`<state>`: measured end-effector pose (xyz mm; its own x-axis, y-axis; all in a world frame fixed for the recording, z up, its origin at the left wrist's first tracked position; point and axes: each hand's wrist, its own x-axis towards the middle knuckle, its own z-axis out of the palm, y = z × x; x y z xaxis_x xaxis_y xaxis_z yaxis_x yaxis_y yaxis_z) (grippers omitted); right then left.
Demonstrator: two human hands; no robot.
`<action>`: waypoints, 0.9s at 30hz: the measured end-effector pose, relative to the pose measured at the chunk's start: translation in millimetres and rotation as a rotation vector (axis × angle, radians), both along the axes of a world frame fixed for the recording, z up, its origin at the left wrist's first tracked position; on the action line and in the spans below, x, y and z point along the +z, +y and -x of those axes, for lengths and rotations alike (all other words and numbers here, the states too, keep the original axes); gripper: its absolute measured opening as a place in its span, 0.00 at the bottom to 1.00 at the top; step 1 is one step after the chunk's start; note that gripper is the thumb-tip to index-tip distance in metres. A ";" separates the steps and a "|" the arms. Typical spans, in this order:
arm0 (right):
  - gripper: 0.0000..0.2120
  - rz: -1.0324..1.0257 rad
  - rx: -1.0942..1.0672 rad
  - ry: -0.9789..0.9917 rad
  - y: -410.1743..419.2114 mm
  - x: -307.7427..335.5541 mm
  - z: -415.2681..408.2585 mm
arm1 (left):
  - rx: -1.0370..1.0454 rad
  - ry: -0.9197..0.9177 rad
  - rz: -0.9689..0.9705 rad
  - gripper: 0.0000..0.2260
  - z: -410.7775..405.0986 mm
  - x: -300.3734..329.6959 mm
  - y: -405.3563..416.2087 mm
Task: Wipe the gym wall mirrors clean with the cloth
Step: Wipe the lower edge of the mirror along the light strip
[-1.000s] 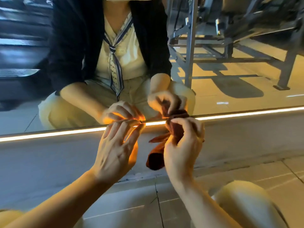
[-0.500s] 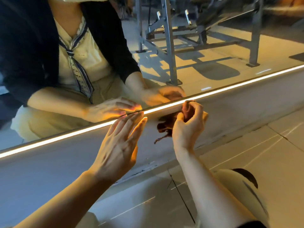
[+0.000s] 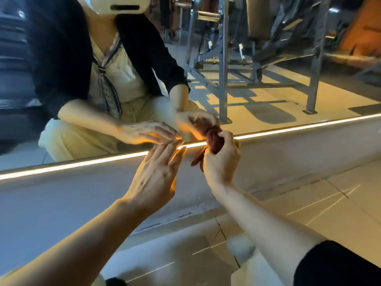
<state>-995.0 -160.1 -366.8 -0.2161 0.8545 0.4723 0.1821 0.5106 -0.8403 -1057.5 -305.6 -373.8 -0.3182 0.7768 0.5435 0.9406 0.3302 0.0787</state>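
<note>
Cloth point(image 3: 214, 139) has come up a bit since half a second ago: it hung lower against the ledge then, now the bunched end sits right at the bottom edge of the wall mirror point(image 3: 268, 96), on the lit strip point(image 3: 82, 164). View has also swung, so more of the mirror shows.

Right hand point(image 3: 221, 162) grips the dark red cloth, fingers curled round the wad, loose tails hanging out below the palm on the left-hand side. Left hand point(image 3: 156, 174) is just beside it, flat and empty, fingers straight, tips at the light strip; can't tell if they actually touch the glass. Its pose matches the earlier frame.

Both hands work low, at the mirror's base above the grey ledge point(image 3: 61, 195). Tiled floor point(image 3: 329, 213) is below and to the right of the right hand. Gym machine frames point(image 3: 222, 58) show in the reflection, above and beyond the right hand.

Read: the cloth is wadded tight, not spread, so I'd guess the step is spot-rubbing or detailing the bottom edge rather than broad passes. Can't judge from here how clean the glass higher up is.
</note>
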 end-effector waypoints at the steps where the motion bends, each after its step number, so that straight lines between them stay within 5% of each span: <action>1: 0.16 0.013 0.044 -0.066 -3.1 -0.8 -2.9 | -0.002 0.003 -0.001 0.31 1.6 -1.0 -2.2; 7: 0.16 0.045 -0.225 -0.168 25.2 3.5 -13.0 | 0.035 -0.002 -0.019 0.30 -3.1 -9.8 -12.7; 13: 0.13 -0.189 0.192 -0.231 -10.0 -1.4 -7.1 | 0.067 -0.042 -0.034 0.31 -1.4 -18.6 -24.3; 18: 0.15 0.104 -0.082 -0.139 12.6 16.2 -15.3 | 0.090 -0.088 -0.046 0.31 -1.7 -17.9 -29.2; 24: 0.17 0.075 0.357 -0.284 -48.5 -2.6 -0.5 | 0.117 -0.129 -0.060 0.30 -4.3 -20.2 -37.5; 27: 0.17 0.159 0.166 -0.115 -46.7 4.4 1.5 | 0.123 -0.162 -0.089 0.30 -3.9 -19.5 -41.6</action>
<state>-996.5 -206.8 -362.4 -0.4037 0.8645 0.2995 0.2057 0.4048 -0.8910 -1053.6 -347.2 -393.2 -0.4958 0.6780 0.5427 0.8666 0.4263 0.2592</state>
